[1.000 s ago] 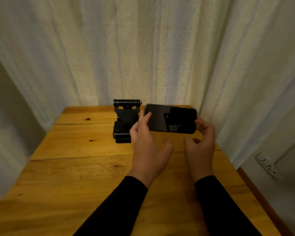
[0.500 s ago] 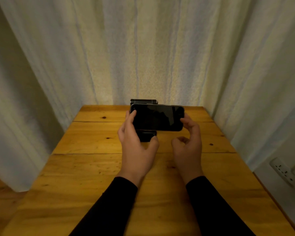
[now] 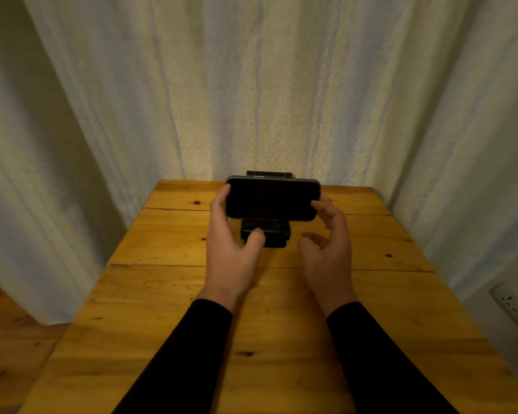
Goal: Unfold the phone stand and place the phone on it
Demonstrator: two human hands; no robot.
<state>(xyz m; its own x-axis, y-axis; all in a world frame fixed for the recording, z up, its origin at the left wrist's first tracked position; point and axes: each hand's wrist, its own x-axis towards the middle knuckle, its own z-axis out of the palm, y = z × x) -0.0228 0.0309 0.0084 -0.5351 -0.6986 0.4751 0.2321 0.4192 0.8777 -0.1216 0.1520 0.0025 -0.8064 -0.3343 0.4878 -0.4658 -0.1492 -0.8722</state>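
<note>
A black phone [image 3: 272, 199] lies sideways, screen dark and facing me, against the unfolded black phone stand [image 3: 266, 234] near the far end of the wooden table [image 3: 162, 294]. The stand's top bar [image 3: 269, 174] shows just above the phone, and its base shows below. My left hand [image 3: 231, 249] holds the phone's left end with the fingers, the thumb resting on the stand's base. My right hand [image 3: 326, 249] touches the phone's right end with its fingertips, the thumb spread apart below. Whether the phone rests fully on the stand's lip is hidden.
Pale curtains [image 3: 251, 85] hang close behind and on both sides of the table. A white wall socket [image 3: 514, 306] sits low at the right. Wooden floor [image 3: 7, 339] shows at the lower left.
The phone has moved left from beside the stand to in front of it and now sits against it. Both hands went with it; the view shifted too.
</note>
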